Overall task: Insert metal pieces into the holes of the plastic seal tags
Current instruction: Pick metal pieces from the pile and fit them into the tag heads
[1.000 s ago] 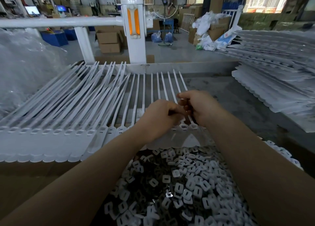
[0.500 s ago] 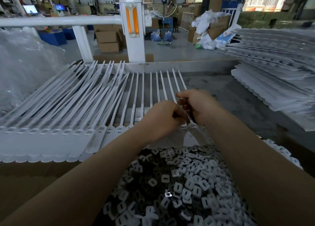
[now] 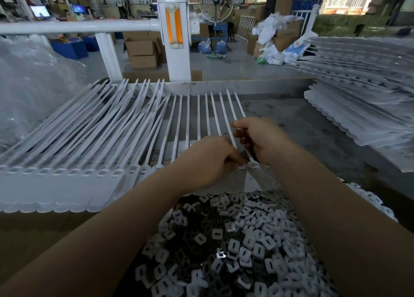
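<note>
Nearest: heap of small flat metal pieces, silvery-white squarish w/ a slot in each (image 3: 244,247), piled loose in a bin just below the wrists; prob. light, thin, slick, edges maybe sharp; they'll nest & cling together, so best pinched 1 at a time by the flat faces or 2 side edges, not scooped.

Next: row of white plastic seal tags w/ flat scalloped heads & long thin tails (image 3: 105,175), laid side by side on the bench, heads toward the person, tails fanning away; the square holes sit at the neck of each head. Plastic looks light, semi-stiff at the head, whippy along the tail; judge the head is where to steady it, since a tail will flex & slide.

Left hand (image 3: 208,162) is curled, fingertips pressed down at the hole end of a tag near the right of the row; whether a metal piece sits under the fingers I can't tell, it's hidden. Right hand (image 3: 262,140) is clenched around 1 or 2 tails just beyond the heads, holding them up off the bench.

Beyond: grey metal bench top (image 3: 291,115); stack of more white tag sheets (image 3: 363,108) at far right, well apart.
</note>
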Demonstrator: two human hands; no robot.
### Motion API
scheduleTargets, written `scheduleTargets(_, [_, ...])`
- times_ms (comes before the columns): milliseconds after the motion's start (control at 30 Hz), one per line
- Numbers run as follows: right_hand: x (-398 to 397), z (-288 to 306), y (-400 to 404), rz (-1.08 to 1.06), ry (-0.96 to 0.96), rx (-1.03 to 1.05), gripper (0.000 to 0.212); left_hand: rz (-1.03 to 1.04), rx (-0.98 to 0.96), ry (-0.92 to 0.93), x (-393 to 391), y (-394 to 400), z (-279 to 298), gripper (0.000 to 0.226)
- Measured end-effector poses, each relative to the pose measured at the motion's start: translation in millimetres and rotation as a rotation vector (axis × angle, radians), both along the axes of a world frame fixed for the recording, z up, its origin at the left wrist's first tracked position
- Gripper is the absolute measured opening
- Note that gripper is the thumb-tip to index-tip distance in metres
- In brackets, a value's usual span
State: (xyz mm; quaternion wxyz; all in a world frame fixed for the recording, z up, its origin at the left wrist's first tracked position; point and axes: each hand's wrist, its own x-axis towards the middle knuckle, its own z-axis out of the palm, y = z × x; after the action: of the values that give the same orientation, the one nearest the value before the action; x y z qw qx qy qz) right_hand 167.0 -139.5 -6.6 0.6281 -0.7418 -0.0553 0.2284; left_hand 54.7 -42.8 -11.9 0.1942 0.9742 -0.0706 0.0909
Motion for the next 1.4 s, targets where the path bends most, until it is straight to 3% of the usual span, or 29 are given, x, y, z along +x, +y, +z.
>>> scheduleTargets(467, [0.8, -2.5, -0.4, 0.004, 0.003, 0.006, 0.014, -0.125, 0.457, -0.145, -9.1, -0.9, 2.3, 0.029])
scheduleTargets(633, [2.5, -4.7, 1.0, 0.003, -0.016, -0.018, 0.009, -0.064, 0.322, 0.074, -13.7, 13.7, 3.9, 0.035])
scheduleTargets(733, [4.2, -4.9, 1.7, 0.008, -0.012, -0.026, 0.012, -0.084, 0.099, 0.218, -18.0, 21.2, 14.7, 0.035])
scheduleTargets(867, [4.5, -5.0, 0.4, 0.01, -0.005, -0.019, 0.015, -0.199, -0.184, 0.39, -31.5, 28.1, 42.3, 0.014])
scheduleTargets(1000, [3.2, -3.6, 0.5, 0.022, 0.004, -0.036, 0.019, -0.198, -0.008, 0.597, -36.6, 20.7, 44.4, 0.018])
scheduleTargets(1100, [2.1, -2.1, 0.9, 0.012, 0.002, -0.028, 0.02, -0.176, 0.08, 0.621, -33.9, 14.1, 35.7, 0.021])
scheduleTargets(1400, [2.0, -0.3, -1.0, 0.025, -0.039, -0.053, 0.022, -0.146, -0.035, 0.593, -33.3, 17.6, 37.2, 0.007])
